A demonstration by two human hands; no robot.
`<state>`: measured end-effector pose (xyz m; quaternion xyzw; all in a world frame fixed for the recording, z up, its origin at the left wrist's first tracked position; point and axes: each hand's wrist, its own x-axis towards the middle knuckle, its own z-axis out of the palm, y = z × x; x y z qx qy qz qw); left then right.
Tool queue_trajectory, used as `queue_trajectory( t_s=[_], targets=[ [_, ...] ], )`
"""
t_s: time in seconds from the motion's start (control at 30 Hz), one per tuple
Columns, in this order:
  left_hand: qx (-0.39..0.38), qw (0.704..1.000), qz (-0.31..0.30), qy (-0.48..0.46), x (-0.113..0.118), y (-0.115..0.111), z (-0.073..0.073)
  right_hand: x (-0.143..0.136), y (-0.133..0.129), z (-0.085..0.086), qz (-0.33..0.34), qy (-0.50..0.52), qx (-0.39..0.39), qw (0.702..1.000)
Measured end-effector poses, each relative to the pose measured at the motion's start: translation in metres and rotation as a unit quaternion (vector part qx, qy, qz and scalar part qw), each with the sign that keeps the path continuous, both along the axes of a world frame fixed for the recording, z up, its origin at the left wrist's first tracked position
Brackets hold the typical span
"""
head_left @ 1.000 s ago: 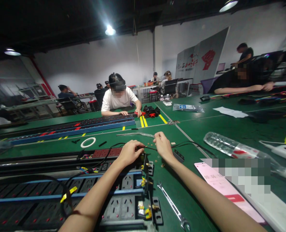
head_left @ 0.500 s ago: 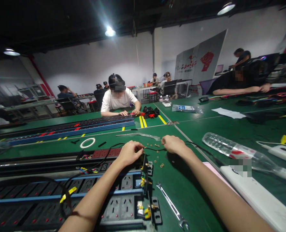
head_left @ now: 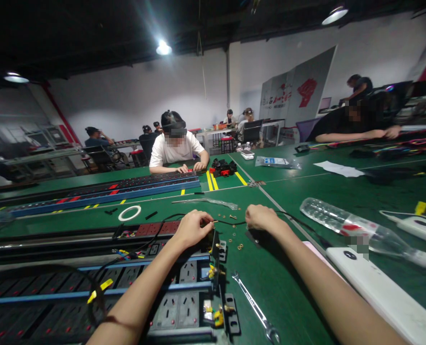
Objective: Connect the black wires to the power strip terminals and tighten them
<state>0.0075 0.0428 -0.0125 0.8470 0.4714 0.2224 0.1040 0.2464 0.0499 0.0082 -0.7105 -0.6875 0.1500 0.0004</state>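
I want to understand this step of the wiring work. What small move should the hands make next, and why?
Probably bring the right hand toward the left hand. The left fingers pinch the black wire end above the power strip; small brass nuts lie on the table between the hands.

Head camera, forward-down, close over green table.

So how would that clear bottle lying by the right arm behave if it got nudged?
The bottle lies on its side on the flat green table, so it would probably roll. It looks like thin clear plastic, so likely light and easy to dent rather than fragile. How full it is I cannot tell, so its weight is uncertain.
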Motion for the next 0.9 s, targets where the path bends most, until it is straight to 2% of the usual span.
queue_trajectory(
  t_s=[0.1,0.37,0.9],
  targets=[
    [0.003,1.000,0.001,0.003,0.000,0.000,-0.001,-0.005,0.001,-0.005,0.005,-0.031,-0.021,0.999],
    [0.007,1.000,0.005,0.007,0.000,0.001,-0.002,-0.008,0.007,-0.019,0.022,-0.032,-0.024,0.999],
    [0.010,1.000,0.003,0.003,-0.001,0.001,-0.004,-0.017,0.002,-0.017,0.039,-0.037,-0.030,0.998]
  ],
)
